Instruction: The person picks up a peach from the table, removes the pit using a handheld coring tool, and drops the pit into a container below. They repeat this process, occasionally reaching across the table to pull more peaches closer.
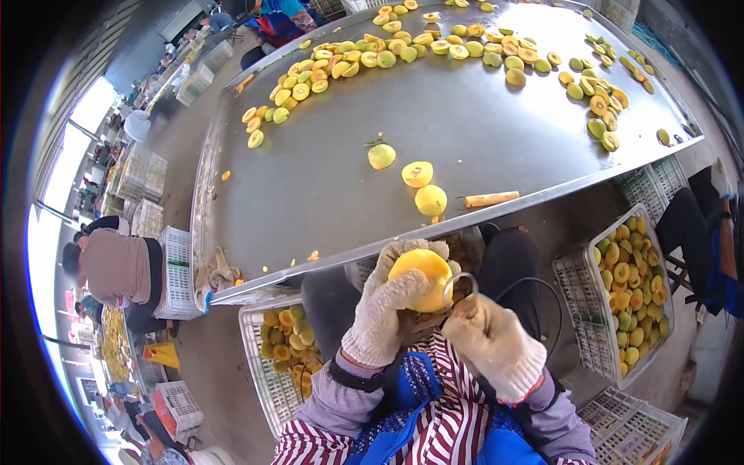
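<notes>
My gloved left hand [387, 302] is wrapped round a yellow halved fruit [421, 279], its cut side turned up and to the right. In my gloved right hand [496, 341] is a tool with a thin metal loop [460, 288]; the loop is at the right edge of the fruit. Both hands are in front of my lap, below the near edge of the metal table [325, 194]. On the table near that edge lie a green-yellow fruit [381, 156], a cut half [418, 173], another fruit [430, 200] and a wooden-handled tool [491, 199].
Many fruit halves [386, 59] lie across the table's far side. Crates of fruit stand at my left [260, 364] and right [570, 310]. A person [120, 263] bends over at the left; another person's legs [682, 225] show at the right.
</notes>
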Motion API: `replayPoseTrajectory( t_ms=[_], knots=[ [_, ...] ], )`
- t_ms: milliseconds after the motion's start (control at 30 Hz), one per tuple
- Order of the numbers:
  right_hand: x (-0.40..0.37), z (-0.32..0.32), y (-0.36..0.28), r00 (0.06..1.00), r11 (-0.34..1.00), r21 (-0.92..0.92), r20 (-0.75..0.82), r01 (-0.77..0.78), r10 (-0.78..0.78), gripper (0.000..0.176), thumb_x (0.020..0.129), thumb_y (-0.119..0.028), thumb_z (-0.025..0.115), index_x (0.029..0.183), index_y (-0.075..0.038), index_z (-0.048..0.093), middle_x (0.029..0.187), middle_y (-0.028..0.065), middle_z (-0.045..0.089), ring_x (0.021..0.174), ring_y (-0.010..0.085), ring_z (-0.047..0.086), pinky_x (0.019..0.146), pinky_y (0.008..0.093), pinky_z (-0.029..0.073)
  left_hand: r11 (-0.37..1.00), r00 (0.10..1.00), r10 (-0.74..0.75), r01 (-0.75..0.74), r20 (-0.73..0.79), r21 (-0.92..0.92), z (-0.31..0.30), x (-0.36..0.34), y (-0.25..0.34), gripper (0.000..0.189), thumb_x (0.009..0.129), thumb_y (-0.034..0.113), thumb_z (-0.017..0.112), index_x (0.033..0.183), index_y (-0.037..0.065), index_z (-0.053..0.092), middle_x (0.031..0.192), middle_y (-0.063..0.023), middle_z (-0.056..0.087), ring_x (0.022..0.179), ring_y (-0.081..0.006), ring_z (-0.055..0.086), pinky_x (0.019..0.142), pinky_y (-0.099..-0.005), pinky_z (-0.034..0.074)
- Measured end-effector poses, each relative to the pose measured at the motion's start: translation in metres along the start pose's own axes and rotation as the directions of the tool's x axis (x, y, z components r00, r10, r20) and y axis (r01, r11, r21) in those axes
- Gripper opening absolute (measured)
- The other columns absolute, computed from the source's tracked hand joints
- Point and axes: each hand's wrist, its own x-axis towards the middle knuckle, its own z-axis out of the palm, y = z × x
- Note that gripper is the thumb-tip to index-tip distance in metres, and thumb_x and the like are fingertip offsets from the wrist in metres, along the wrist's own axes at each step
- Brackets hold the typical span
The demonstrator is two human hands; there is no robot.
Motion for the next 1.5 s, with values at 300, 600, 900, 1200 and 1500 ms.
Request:
replayPoseTrajectory(
  t_ms=[300, 600, 900, 1200, 1500],
  knots=[
    [0.004, 0.015, 0.005, 0.992, 0.962, -0.244, 0.008, 0.123, -0.125, 0.031, 0.093, -0.032, 0.071, 0.101, -0.002, 0.066, 0.074, 0.0103, 0.066, 0.065, 0.0214, 0.064, 0.063, 0.0331, 0.052, 0.965, 0.97, 0.218, -0.196, -0.111, 0.177, 0.014, -0.009, -0.008, 0.071, 0.099, 0.059, 0.051, 0.147, 0.008, 0.044, 0.135, -0.0163, 0.058, 0.119, -0.0275, 0.06, 0.093, -0.0402, 0.056],
    [0.0, 0.022, 0.017, 0.986, 0.987, 0.041, 0.055, 0.153, -0.155, 0.035, 0.096, -0.033, 0.067, 0.107, 0.0, 0.061, 0.073, 0.0063, 0.064, 0.061, 0.0164, 0.063, 0.058, 0.0319, 0.052, 0.824, 0.854, 0.52, -0.513, 0.038, 0.24, 0.023, -0.02, -0.028, 0.065, 0.104, 0.045, 0.05, 0.15, 0.001, 0.038, 0.148, -0.0166, 0.048, 0.128, -0.028, 0.055, 0.108, -0.0384, 0.045],
    [-0.004, 0.005, -0.002, 0.947, 0.909, 0.375, 0.317, -0.183, 0.06, 0.03, 0.099, -0.031, 0.065, 0.101, -0.003, 0.056, 0.065, -0.0015, 0.055, 0.048, 0.0055, 0.048, 0.044, 0.0224, 0.038, 0.949, 0.957, 0.266, -0.281, 0.119, 0.139, 0.026, -0.01, 0.002, 0.072, 0.1, 0.054, 0.053, 0.148, 0.002, 0.041, 0.14, -0.0179, 0.053, 0.125, -0.029, 0.057, 0.107, -0.0419, 0.046],
    [-0.003, 0.011, 0.004, 0.993, 0.992, 0.121, 0.12, -0.02, 0.005, 0.032, 0.096, -0.03, 0.068, 0.106, 0.0, 0.063, 0.075, -0.0007, 0.062, 0.067, 0.0073, 0.053, 0.062, 0.0267, 0.046, 0.916, 0.928, 0.373, -0.369, 0.002, 0.157, 0.027, -0.007, -0.011, 0.061, 0.1, 0.055, 0.053, 0.136, 0.005, 0.05, 0.139, -0.0206, 0.055, 0.121, -0.0345, 0.06, 0.088, -0.0424, 0.058],
    [-0.015, 0.001, -0.003, 0.911, 0.863, 0.447, 0.411, -0.237, 0.037, 0.034, 0.1, -0.037, 0.063, 0.099, -0.003, 0.061, 0.07, 0.0001, 0.056, 0.054, 0.0055, 0.05, 0.047, 0.0214, 0.038, 0.653, 0.75, 0.554, -0.66, 0.361, 0.37, 0.02, -0.012, -0.009, 0.052, 0.101, 0.033, 0.057, 0.142, 0.002, 0.051, 0.144, -0.0239, 0.05, 0.13, -0.0353, 0.054, 0.109, -0.0455, 0.043]
  ],
)
